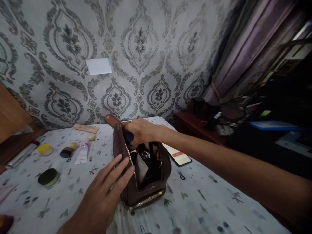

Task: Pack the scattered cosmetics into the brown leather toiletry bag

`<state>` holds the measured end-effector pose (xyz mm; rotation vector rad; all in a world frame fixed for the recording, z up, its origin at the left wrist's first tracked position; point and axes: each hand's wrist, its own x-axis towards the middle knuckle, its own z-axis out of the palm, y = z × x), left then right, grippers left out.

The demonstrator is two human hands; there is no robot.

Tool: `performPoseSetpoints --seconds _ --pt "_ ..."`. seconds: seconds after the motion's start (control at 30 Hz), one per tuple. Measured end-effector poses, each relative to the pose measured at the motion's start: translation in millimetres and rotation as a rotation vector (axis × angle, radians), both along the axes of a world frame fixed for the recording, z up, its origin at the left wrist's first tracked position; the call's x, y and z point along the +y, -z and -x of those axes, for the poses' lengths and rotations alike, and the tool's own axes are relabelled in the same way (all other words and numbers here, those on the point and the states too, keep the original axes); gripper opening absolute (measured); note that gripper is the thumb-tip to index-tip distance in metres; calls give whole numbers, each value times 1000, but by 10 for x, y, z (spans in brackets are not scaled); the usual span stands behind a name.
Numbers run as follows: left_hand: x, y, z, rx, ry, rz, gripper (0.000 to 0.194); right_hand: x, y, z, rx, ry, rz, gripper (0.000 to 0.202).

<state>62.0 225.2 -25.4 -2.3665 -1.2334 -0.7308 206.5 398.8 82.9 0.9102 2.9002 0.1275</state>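
A brown zippered pouch [122, 162] stands unzipped on the cloth-covered table, its mouth facing up. My left hand [104, 185] lies against its left side, fingers stretched out and touching the zipper edge. At the far end of the opening, my right hand [141, 130] reaches in with curled fingers, closed on a dark blue rounded item [129, 136]; its full shape is hidden. Inside the pouch I see a pale flat piece [142, 167] and a shiny clear round thing [145, 154] among dark contents. A brown strap [112, 120] sticks out behind the pouch.
Left of the pouch lie a pink-white tube [83, 152], a beige tube [85, 128], a dark-lidded round jar [48, 177], a yellow-lidded item [45, 149] and a dark-and-gold container [68, 150]. A lit phone [179, 156] lies to the right. Patterned wallpaper [146, 91] rises behind.
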Motion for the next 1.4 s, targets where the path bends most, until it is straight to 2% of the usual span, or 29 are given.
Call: performPoseSetpoints --seconds 0.1,0.33,0.6,0.8,1.13,1.4 --pt "-16 59 4 1 -11 -7 63 87 50 81 -105 -88 -8 43" --pt "-29 87 -37 -31 -30 20 59 200 203 201 -223 -88 32 46" --pt "-30 95 -41 -25 -30 20 63 116 178 250 -275 -77 80 49" --pt "-23 73 -38 23 -27 12 67 67 168 239 -299 -124 -1 43" --pt "-64 33 -54 61 -51 25 71 91 167 221 -317 -91 7 41" --pt "-47 57 -55 40 -56 6 67 93 199 210 -281 -99 39 45"
